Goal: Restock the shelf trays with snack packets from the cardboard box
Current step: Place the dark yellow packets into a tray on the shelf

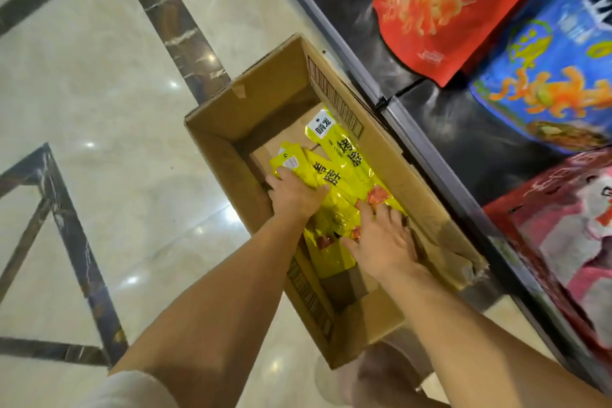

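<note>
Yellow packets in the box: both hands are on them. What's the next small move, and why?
Probably close both hands around the loose pile and lift it. The yellow packets lie fanned on the cardboard box floor; the left hand covers their left edge, the right hand lies flat, fingers spread, on their near end.

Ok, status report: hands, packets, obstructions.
Left hand on yellow packets in cardboard box, grip unclear. Right hand flat on them, fingers spread. Box top open.
</note>
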A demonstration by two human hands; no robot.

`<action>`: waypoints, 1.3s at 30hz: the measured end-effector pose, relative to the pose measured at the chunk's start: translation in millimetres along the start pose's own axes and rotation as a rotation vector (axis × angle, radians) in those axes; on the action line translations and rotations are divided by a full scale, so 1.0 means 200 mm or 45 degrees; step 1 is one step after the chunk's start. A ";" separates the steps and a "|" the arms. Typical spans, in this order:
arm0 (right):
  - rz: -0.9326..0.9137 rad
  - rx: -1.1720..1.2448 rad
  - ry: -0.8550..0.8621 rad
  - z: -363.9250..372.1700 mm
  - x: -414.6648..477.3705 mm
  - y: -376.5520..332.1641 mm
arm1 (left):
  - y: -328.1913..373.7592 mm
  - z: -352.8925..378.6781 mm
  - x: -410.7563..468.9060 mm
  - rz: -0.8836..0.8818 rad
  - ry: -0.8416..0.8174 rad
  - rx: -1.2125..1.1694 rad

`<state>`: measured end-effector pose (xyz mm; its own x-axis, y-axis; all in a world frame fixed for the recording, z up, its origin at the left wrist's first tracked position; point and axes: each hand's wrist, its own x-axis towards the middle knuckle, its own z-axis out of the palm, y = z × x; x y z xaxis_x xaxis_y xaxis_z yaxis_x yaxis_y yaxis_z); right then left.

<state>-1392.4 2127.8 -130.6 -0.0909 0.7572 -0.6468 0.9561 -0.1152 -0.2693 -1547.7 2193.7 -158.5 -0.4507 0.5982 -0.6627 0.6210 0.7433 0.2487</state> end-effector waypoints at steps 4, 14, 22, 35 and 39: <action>0.005 -0.003 -0.004 0.04 0.06 -0.01 | -0.01 0.04 0.01 0.041 0.056 -0.019; 0.037 0.069 -0.056 0.03 0.10 -0.01 | -0.05 0.01 -0.01 0.059 -0.081 -0.168; 0.017 0.635 -0.062 -0.07 0.02 0.06 | -0.02 -0.13 -0.18 0.186 -0.015 -0.542; -0.227 1.075 0.311 -0.50 -0.33 -0.03 | -0.02 -0.60 -0.62 0.444 0.019 -1.039; -0.251 1.137 0.410 -0.64 -0.51 -0.09 | -0.02 -0.78 -0.83 0.563 0.028 -1.115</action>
<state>-1364.1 2134.3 30.6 -0.0190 0.9398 -0.3411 0.3557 -0.3125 -0.8808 -1575.3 2138.6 61.2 -0.3090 0.8750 -0.3727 0.0455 0.4050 0.9132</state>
